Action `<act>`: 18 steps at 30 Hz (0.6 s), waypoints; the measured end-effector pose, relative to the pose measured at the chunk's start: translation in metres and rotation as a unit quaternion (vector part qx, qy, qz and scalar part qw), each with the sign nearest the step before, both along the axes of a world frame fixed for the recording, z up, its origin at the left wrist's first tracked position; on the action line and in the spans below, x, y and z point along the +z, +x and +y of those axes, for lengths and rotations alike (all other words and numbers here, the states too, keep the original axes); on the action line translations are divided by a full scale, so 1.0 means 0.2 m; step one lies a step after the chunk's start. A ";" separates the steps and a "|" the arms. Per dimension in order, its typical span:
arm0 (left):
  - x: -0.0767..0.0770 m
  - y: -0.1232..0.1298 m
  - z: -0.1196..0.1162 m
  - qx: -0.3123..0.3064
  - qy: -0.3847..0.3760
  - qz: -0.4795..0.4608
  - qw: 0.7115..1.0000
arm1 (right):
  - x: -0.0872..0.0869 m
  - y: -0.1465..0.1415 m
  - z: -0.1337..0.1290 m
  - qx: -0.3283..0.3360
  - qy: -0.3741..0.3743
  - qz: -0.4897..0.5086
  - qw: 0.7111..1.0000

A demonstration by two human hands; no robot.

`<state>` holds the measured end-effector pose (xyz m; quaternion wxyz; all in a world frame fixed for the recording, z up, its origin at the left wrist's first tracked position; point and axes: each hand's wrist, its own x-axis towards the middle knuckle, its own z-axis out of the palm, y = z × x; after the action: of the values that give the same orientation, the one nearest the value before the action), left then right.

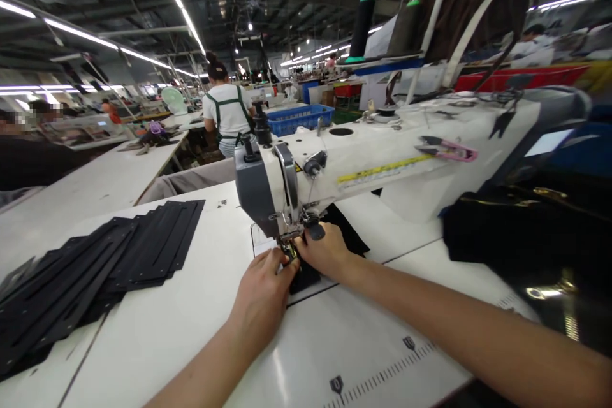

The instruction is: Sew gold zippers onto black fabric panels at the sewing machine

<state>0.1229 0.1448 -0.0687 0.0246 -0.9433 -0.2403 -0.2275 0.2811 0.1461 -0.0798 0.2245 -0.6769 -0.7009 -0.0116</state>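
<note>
Under the needle area of a white sewing machine [382, 146] lies a black fabric piece [306, 279], part of it stretching behind my right wrist. Along it, by the presser foot, shows a short stretch of gold zipper [294, 251]. My left hand [265, 284] is closed, thumb and fingers pinching the zipper edge of the piece just in front of the foot. From the right, my right hand [327, 250] reaches beneath the machine head, its fingers curled and closed onto the same piece beside the foot. The machine partly hides those fingertips.
Overlapping black panels [143, 248] with slots are piled at left on the white table [186, 344]. Dark material with gold zippers [526, 229] lies at right. Pink-handled thread snips [447, 148] rest on the machine arm. A blue crate [301, 118] and a person [224, 105] are beyond.
</note>
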 end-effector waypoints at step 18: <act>-0.01 -0.08 -0.07 -0.022 0.034 -0.026 0.999 | -0.03 0.03 -0.30 0.208 0.138 -0.106 0.962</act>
<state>0.1077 0.1306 -0.0704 0.0448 -0.9408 -0.2119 -0.2607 0.2873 0.0864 -0.0851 0.2378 -0.4733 -0.8377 -0.1327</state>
